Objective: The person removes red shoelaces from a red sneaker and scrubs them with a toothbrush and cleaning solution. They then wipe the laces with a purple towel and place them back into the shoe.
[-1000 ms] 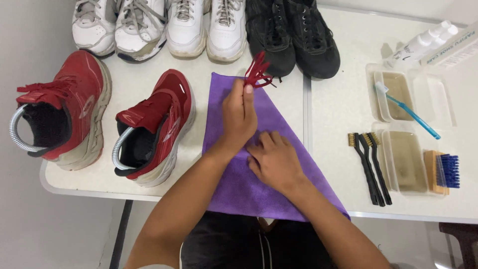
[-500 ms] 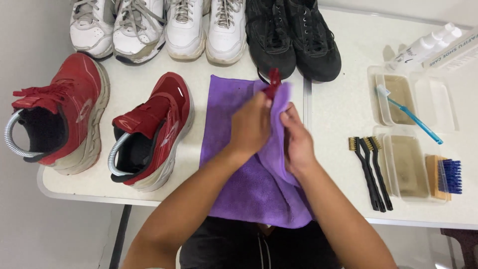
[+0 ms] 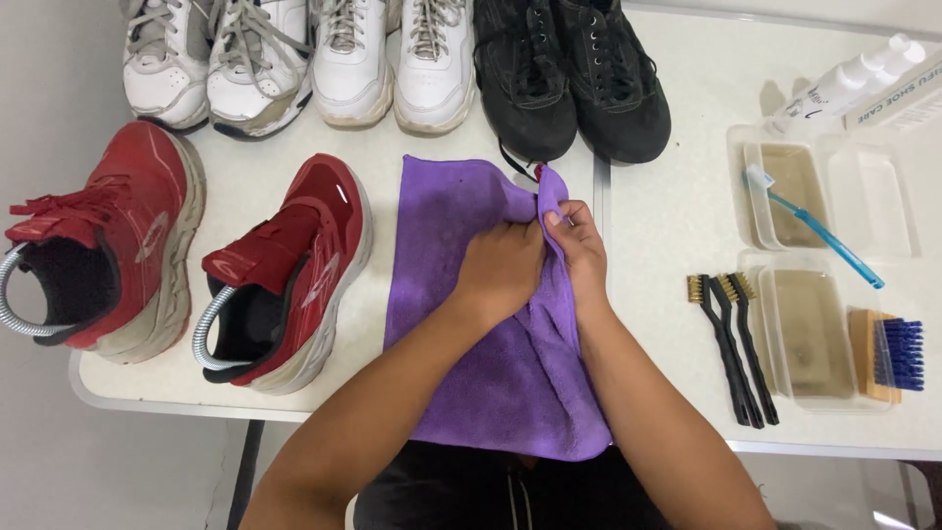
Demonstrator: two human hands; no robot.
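Two hands (image 3: 540,257) on purple cloth (image 3: 491,363)

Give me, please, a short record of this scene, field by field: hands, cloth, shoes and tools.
left hand: pressing the cloth, fingers at its fold
right hand: pinching the folded cloth edge
cloth: purple, flat on the table, right edge folded over a small red thing
red shoes: pair, left of cloth
white shoes: two pairs, back row
black shoes: pair, behind cloth
brushes: black-handled, right of cloth, beside clear trays
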